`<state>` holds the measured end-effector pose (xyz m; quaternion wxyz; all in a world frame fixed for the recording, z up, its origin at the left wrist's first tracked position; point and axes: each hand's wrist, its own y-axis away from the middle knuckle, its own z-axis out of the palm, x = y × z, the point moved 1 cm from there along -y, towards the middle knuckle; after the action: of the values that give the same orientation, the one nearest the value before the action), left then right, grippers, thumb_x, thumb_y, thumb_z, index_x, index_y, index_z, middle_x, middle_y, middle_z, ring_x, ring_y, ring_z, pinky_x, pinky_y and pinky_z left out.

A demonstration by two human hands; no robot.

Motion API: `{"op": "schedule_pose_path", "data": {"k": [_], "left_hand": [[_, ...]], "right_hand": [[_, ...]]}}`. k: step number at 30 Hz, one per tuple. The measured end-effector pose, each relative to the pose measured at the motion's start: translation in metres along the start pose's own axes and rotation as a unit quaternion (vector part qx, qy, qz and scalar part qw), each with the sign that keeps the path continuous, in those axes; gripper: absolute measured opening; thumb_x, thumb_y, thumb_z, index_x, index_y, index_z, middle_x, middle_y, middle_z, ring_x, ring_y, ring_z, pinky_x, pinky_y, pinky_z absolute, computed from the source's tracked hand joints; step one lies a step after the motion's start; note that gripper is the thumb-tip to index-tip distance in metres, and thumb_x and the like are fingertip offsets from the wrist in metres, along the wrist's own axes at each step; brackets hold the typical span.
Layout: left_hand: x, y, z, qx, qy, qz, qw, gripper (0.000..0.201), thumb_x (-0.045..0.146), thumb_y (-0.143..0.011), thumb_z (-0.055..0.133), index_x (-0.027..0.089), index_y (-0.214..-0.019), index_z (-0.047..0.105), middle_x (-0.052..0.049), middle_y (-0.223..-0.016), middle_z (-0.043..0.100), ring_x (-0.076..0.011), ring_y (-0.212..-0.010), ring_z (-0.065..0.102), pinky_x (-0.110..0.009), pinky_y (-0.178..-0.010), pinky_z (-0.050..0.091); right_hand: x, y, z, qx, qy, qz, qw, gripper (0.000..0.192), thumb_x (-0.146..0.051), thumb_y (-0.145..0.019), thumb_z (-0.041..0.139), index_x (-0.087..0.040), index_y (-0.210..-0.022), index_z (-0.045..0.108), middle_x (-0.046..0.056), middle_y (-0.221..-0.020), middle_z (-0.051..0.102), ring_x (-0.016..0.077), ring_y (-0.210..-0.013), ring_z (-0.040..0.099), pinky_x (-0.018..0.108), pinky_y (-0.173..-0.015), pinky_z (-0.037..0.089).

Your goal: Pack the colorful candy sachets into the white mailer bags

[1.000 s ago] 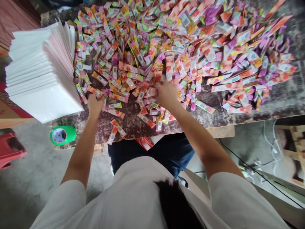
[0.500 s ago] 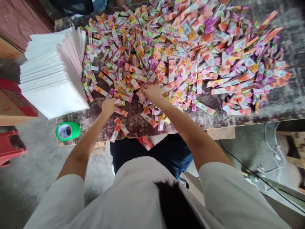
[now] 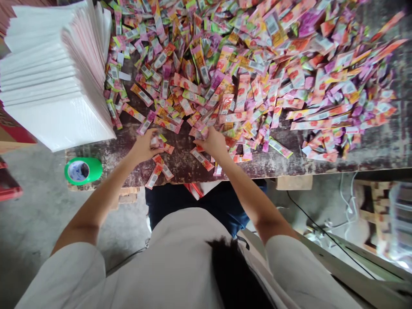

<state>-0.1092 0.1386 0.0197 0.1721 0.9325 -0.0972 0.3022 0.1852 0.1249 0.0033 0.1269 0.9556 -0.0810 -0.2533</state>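
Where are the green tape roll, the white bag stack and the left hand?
green tape roll (image 3: 83, 171), head view, on its green outer side.
white bag stack (image 3: 54, 73), head view, on the top sheets' edges.
left hand (image 3: 143, 146), head view, on the back of the hand.

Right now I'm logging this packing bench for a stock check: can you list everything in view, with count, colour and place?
sachets: too many to count, pink, orange, purple and green, heaped across the table top
white bags: one thick stack, white, table's left end
tape roll: one, green, on the table's near left corner
table: one, dark and worn, across the view
cables: a few, black and white, on the floor at right
red object: one, far left edge, cut off
left hand: closed on a few sachets near the front edge
right hand: on the sachets at the heap's near edge
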Motion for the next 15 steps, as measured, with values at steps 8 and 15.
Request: {"op": "schedule_pose_path", "data": {"k": [8,15], "left_hand": [[-0.001,-0.024,0.009,-0.013,-0.228,0.014,0.974,0.023,0.017,-0.074,0.063,0.015,-0.095,0.073,-0.016,-0.098,0.072,-0.0359,-0.106,0.065,-0.046,-0.098,0.04],[-0.006,-0.012,0.01,-0.086,-0.251,0.131,0.955,0.05,0.011,-0.075,0.059,0.022,-0.123,0.067,-0.011,-0.106,0.07,-0.0295,-0.107,0.062,-0.04,-0.089,0.043]], "right_hand": [[-0.02,-0.015,-0.005,-0.009,0.054,-0.013,0.998,0.034,-0.022,-0.079,0.065,-0.011,-0.111,0.067,0.02,-0.108,0.071,0.0346,-0.105,0.066,0.043,-0.091,0.052],[-0.007,-0.006,-0.015,-0.004,-0.055,-0.057,0.997,0.044,-0.033,-0.073,0.065,-0.014,-0.114,0.065,0.014,-0.102,0.073,0.036,-0.101,0.065,0.046,-0.089,0.051]]}}
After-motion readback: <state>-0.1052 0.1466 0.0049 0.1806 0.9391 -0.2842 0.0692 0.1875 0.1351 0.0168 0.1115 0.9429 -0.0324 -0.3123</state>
